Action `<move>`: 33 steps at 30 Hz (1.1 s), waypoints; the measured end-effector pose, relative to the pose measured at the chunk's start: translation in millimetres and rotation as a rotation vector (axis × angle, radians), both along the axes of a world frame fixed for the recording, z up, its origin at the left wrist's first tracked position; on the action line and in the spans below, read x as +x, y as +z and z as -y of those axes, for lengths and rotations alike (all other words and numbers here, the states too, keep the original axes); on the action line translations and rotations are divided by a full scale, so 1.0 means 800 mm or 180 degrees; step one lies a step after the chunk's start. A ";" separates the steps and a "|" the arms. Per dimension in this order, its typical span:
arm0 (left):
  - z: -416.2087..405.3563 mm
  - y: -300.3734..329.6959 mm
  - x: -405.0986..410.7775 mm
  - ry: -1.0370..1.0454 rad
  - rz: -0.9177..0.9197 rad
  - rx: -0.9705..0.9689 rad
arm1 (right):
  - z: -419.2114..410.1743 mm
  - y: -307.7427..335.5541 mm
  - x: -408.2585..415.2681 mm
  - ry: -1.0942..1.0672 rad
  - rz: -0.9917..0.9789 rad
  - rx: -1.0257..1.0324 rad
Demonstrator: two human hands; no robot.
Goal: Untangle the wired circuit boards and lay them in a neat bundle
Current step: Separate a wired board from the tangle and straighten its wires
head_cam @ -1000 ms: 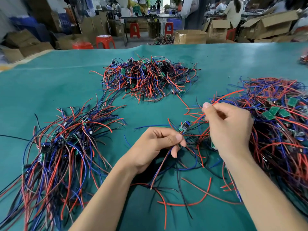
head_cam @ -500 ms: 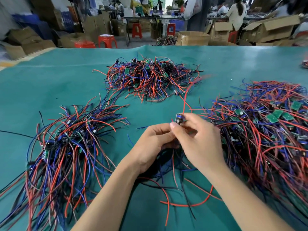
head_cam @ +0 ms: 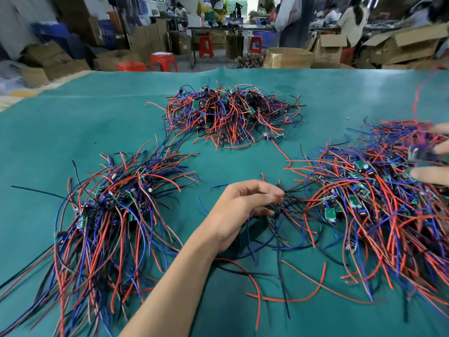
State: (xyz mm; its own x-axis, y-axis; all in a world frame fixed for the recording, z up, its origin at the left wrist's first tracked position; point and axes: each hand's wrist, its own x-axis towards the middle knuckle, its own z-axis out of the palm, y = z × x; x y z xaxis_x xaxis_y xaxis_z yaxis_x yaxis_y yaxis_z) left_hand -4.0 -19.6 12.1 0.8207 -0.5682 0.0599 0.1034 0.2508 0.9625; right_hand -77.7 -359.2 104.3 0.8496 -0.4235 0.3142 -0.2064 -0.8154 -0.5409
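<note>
Three heaps of small green circuit boards with red, blue and black wires lie on the green table [head_cam: 73, 122]. A combed-out bundle [head_cam: 109, 215] is at the left, a tangled heap [head_cam: 230, 113] at the far middle, and a large tangled heap [head_cam: 376, 203] at the right. My left hand [head_cam: 243, 205] rests in the middle and grips loose wire ends [head_cam: 289, 203] at the edge of the right heap. My right hand [head_cam: 437, 152] is blurred at the right edge, raised over the right heap. It pinches a wired circuit board [head_cam: 416, 152], and a red wire [head_cam: 416, 98] trails upward.
Loose red and black wires [head_cam: 291, 297] lie on the table near me. Beyond the far edge stand cardboard boxes [head_cam: 288, 58], red stools [head_cam: 162, 60] and another work table with people around it.
My right hand has pulled a board out from beside my left hand and swept far to the right and up. The left hand stays on the wires.
</note>
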 end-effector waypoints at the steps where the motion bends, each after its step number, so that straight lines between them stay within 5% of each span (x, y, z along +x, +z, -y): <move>1: 0.001 0.000 0.000 0.0013 0.0002 0.0007 | 0.004 0.002 0.001 0.0045 0.0030 -0.0250; 4: 0.002 0.001 -0.001 0.0057 -0.0012 0.0017 | -0.060 0.026 0.027 0.0264 0.0092 -0.0674; 9: 0.003 0.002 -0.001 0.0083 -0.0056 -0.0020 | -0.172 0.002 0.133 0.0926 -0.1283 -0.1076; 19: 0.003 0.001 -0.001 0.0172 -0.0086 0.0017 | -0.173 -0.065 0.235 0.0282 -0.1610 -0.0741; 26: 0.005 0.005 -0.002 0.0363 -0.0345 -0.0021 | -0.175 -0.007 0.182 0.0970 -0.1267 0.0961; 33: 0.009 0.011 0.003 0.0733 -0.0971 -0.0535 | -0.199 0.005 0.058 0.1682 -0.1017 0.1763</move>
State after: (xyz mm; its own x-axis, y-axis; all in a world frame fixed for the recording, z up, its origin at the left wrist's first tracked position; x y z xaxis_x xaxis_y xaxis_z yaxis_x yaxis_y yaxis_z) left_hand -1.3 -26.7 20.8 0.9197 -0.3708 -0.1293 0.3003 0.4517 0.8401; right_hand -31.1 -200.2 108.0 0.9930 0.0341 -0.1127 -0.0825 -0.4807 -0.8730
